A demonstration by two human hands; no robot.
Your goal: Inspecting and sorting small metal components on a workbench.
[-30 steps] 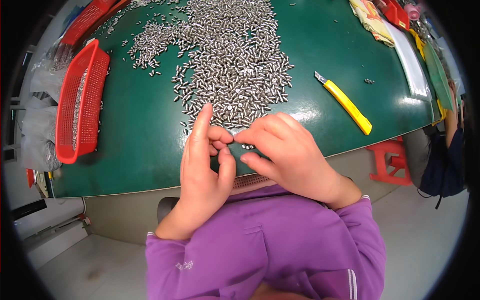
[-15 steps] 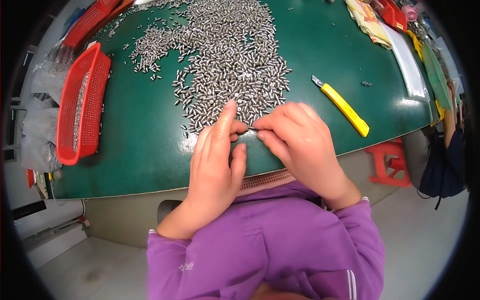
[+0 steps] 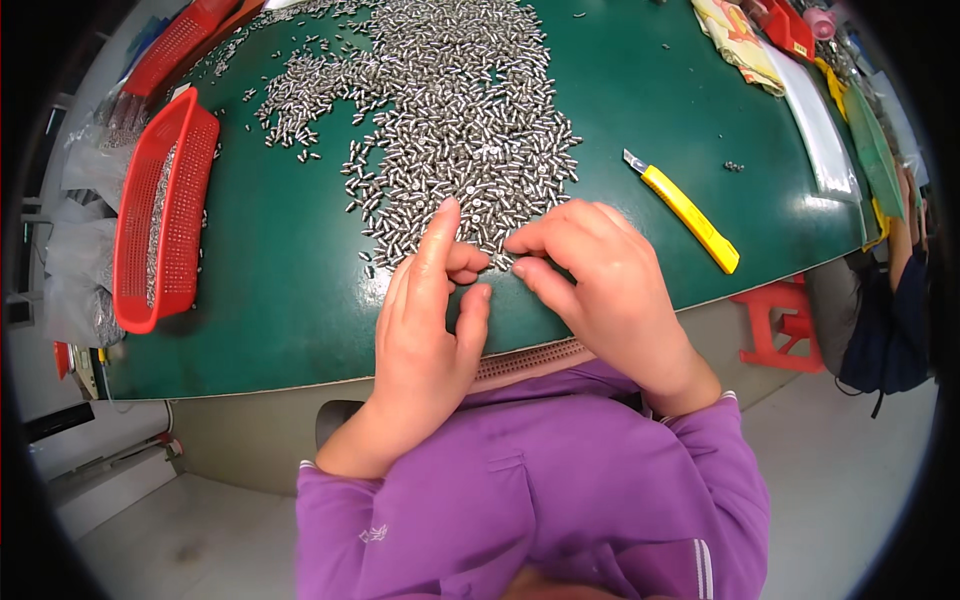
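A wide heap of small, shiny metal pins with pointed ends (image 3: pixel 470 130) spreads over the green table (image 3: pixel 640 110). At its near edge my left hand (image 3: pixel 425 310) has its forefinger stretched out over the pins. Its other fingers are partly curled, the thumb stands apart, and nothing shows in its grasp. My right hand (image 3: pixel 605 275) faces it from the right, palm down. A small gap separates its thumb and forefinger tips, beside a few pins (image 3: pixel 503 260) lying between the two hands. The rest of its fingers are bent, their undersides hidden.
On the left stands a red perforated basket (image 3: pixel 180 225) with pins inside. A yellow utility knife (image 3: pixel 690 218), blade out, lies to the right. Beyond it are a patterned cloth (image 3: pixel 738 45) and a clear plastic sheet (image 3: pixel 815 130). A red stool (image 3: pixel 785 325) stands below the table edge.
The thumb and forefinger tips of my right hand have parted slightly and moved up a little. My left hand has shifted slightly left, and more pins show between the hands.
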